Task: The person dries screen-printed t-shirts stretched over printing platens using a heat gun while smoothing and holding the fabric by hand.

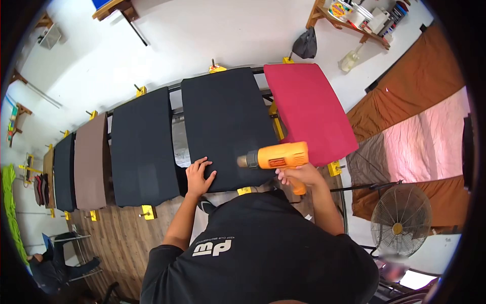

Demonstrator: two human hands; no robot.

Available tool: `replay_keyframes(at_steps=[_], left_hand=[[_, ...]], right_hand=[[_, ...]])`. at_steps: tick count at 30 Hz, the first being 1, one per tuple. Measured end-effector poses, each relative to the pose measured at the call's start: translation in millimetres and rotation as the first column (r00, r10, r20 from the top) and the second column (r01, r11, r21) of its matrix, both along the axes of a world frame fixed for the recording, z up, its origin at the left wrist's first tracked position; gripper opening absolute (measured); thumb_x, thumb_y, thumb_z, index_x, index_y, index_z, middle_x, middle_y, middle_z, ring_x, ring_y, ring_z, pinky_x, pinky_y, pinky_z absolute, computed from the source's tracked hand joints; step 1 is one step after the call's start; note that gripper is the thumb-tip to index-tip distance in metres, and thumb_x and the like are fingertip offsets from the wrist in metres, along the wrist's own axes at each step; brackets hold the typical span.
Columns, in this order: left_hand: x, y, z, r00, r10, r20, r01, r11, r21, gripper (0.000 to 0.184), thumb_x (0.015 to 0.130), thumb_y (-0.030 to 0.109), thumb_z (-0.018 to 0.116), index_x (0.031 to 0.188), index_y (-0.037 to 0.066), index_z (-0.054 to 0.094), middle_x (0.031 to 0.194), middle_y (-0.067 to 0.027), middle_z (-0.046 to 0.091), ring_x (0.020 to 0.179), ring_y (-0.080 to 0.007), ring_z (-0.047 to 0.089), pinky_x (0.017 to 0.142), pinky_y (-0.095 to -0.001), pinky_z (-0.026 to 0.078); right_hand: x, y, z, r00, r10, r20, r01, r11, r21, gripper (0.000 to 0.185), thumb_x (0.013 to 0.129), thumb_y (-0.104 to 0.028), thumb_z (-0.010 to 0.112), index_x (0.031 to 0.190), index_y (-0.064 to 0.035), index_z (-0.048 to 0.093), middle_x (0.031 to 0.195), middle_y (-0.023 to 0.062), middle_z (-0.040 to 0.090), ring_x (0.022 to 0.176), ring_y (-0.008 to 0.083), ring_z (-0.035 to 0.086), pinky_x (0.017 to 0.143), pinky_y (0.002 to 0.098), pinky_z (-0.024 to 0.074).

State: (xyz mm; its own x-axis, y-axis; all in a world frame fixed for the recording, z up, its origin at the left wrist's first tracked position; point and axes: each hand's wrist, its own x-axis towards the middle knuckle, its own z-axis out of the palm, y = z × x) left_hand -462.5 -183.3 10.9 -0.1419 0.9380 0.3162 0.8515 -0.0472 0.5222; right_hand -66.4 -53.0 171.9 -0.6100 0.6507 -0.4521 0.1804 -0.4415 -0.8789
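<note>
My right hand [300, 175] is wrapped round the handle of an orange heat gun [283, 155]. Its metal nozzle points left, above the near part of a black fabric-covered panel [228, 116]. On that panel's near left edge lies my left hand [200, 174], fingers spread and holding nothing. Beyond the heat gun is a red fabric-covered panel [309, 106], partly hidden by the tool. Left of my left hand, separated by a gap, is another black panel [142, 142].
A brown panel [91, 159] and others continue leftward along the rack, with yellow clamps [148, 212] at their ends. A standing fan [400, 223] is at right. A seated person [55, 266] is at lower left. A shelf [349, 23] holds containers.
</note>
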Motion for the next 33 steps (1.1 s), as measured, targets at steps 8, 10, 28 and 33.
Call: replay_keyframes(at_steps=[8,10,28,33], left_hand=[[1,0,-1,0.999,-0.007,0.046,0.009,0.999,-0.039,0.044,0.09,0.034,0.083,0.128,0.014,0.073,0.144,-0.0086,0.067,0.129,-0.033,0.062,0.111,-0.0476,0.041],[0,1,-2,0.999,-0.001,0.053,0.004,0.999,-0.042,0.044,0.09,0.034,0.084,0.128,0.014,0.073,0.144,-0.0087,0.067,0.129,-0.033,0.062,0.111,-0.0476,0.041],[2,1,1,0.999,-0.011,0.041,0.012,1.0,-0.013,0.044,0.089,0.033,0.084,0.127,0.013,0.073,0.144,-0.0095,0.067,0.128,-0.0335,0.064,0.11,-0.047,0.042],[2,1,0,0.999,-0.008,0.036,0.008,1.0,-0.009,0.044,0.09,0.032,0.084,0.127,0.013,0.073,0.144,-0.0096,0.067,0.128,-0.0331,0.064,0.11,-0.0472,0.042]], right_hand=[[6,35,-41,0.505,-0.011,-0.863,-0.259,0.952,-0.164,0.057,0.089,-0.037,0.07,0.121,0.0098,0.069,0.115,0.03,0.069,0.077,0.0368,0.078,0.053,0.035,0.0666],[-2,41,-46,0.417,-0.013,-0.909,-0.245,0.961,-0.126,0.057,0.093,-0.039,0.066,0.122,0.0106,0.068,0.124,0.0328,0.064,0.086,0.0388,0.079,0.052,0.0325,0.066],[7,33,-62,0.718,-0.269,-0.641,0.018,0.929,-0.37,0.04,0.109,-0.046,0.062,0.107,-0.0061,0.059,0.092,0.0068,0.063,0.08,0.019,0.071,0.054,0.0265,0.0561],[7,27,-60,0.759,-0.257,-0.598,0.016,0.926,-0.378,0.041,0.109,-0.046,0.062,0.11,-0.0055,0.062,0.095,0.0082,0.066,0.079,0.0189,0.072,0.054,0.027,0.0569]])
